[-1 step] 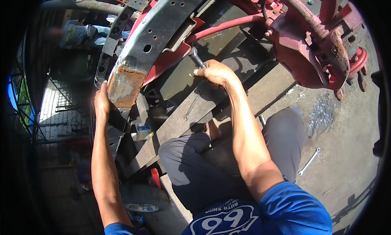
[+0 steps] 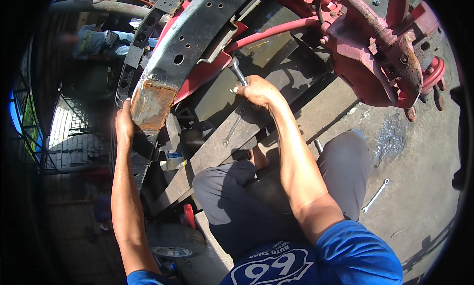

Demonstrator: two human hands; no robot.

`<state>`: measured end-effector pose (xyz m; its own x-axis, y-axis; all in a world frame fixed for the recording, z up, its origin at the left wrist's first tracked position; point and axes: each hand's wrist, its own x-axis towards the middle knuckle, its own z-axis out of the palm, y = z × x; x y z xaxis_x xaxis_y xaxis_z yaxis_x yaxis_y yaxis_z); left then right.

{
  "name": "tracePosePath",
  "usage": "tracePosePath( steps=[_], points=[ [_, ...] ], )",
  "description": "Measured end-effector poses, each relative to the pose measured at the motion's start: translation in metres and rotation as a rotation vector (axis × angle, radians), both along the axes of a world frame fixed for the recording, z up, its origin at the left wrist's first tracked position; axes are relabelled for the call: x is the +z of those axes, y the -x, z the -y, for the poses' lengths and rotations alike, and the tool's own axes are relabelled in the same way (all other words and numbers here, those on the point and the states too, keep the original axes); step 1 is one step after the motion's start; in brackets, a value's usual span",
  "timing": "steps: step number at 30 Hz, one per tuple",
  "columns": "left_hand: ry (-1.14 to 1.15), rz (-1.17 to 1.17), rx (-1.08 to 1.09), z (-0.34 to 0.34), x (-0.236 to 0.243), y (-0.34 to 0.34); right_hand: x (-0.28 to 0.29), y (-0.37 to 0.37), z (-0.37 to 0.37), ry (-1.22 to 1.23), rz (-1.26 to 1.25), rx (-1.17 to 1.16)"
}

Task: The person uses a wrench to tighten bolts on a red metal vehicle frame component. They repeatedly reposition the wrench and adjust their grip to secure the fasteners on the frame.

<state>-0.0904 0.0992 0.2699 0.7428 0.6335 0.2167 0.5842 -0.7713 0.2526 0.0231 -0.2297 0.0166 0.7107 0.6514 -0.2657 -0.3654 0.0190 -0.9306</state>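
1. Now the big wrench [image 2: 239, 71] is held by the right hand [image 2: 259, 92], with the fingers closed around its handle. Its top end is by the red panel [image 2: 206, 79]; if anything is gripped there cannot be told.
2. The left hand [image 2: 124, 123] is set against the left edge of the black frame [image 2: 195, 35], beside the rusty patch [image 2: 154, 106]. Its fingers are partly hidden, so how far it is closed cannot be told.
3. If the big wrench slips, knuckles could be banged on the red panel.
4. If the left hand slides, skin could be cut by a rough edge.
5. If the grey beam [image 2: 212, 147] is bumped, the small wrench [image 2: 233, 129] could be knocked off.
6. Counted: three wrenches are seen, with one, the floor wrench [image 2: 375, 196], lying on the floor [image 2: 419, 156]. One tire [image 2: 190, 240] is seen.
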Motion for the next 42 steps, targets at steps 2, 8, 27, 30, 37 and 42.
tracePosePath(
  steps=[2,8,27,30,37,42],
  points=[
    [0.019,0.012,-0.028,0.001,0.002,-0.001,0.006,0.02,-0.023,0.037,0.043,-0.113],
    [0.259,-0.014,-0.114,0.01,0.005,0.003,-0.021,0.013,-0.036,-0.047,0.047,-0.094],
    [0.128,-0.148,0.185,-0.037,0.006,-0.013,-0.005,0.037,-0.065,-0.111,-0.297,-0.428],
    [0.077,-0.191,0.268,-0.041,0.007,-0.011,-0.008,0.041,-0.073,-0.125,-0.238,-0.494],
    [0.112,-0.095,0.119,-0.006,0.006,-0.011,0.007,0.054,-0.138,-0.108,-0.26,-0.846],
    [0.245,0.038,-0.017,0.028,0.005,-0.006,-0.003,0.036,-0.213,-0.23,-0.128,-1.053]
  ],
)
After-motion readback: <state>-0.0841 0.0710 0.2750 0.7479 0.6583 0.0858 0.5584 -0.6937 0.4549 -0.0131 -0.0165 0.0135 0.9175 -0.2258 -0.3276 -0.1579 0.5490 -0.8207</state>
